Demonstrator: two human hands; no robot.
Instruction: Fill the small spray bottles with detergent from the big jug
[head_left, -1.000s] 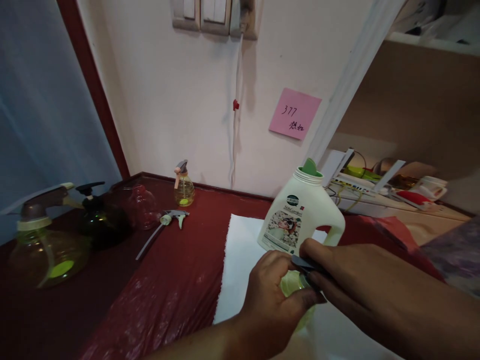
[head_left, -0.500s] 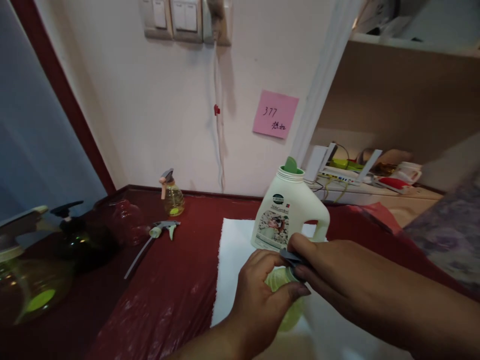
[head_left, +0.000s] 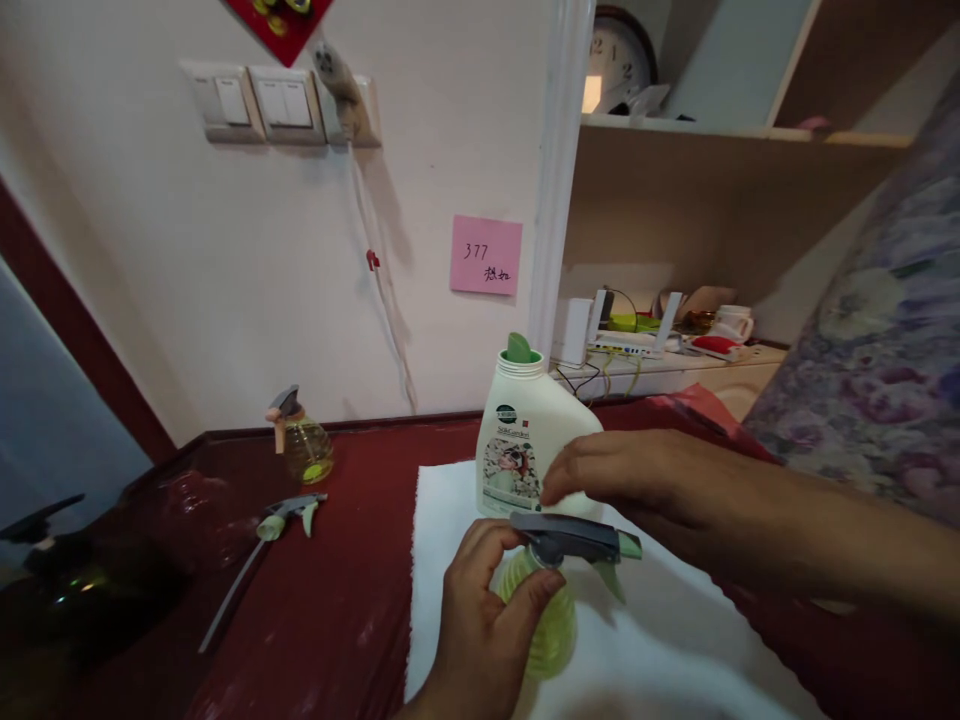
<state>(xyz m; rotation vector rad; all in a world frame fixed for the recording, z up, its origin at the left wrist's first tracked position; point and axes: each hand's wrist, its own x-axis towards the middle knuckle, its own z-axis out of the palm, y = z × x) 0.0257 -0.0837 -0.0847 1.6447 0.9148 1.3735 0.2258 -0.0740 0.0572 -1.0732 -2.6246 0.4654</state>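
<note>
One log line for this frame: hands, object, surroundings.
left hand: grips green spray bottle body | right hand: open, above trigger head, not touching | bottle upright on white cloth | white jug behind

Pink note [head_left: 486, 255], on the wall above the hands: "377", with two handwritten characters below, too small to make out.
Clock [head_left: 619, 55], high above the right hand [head_left: 630, 480]: numerals "12" and "2".
Jug [head_left: 525, 440] label, just behind the hands: print too small to read.
</note>
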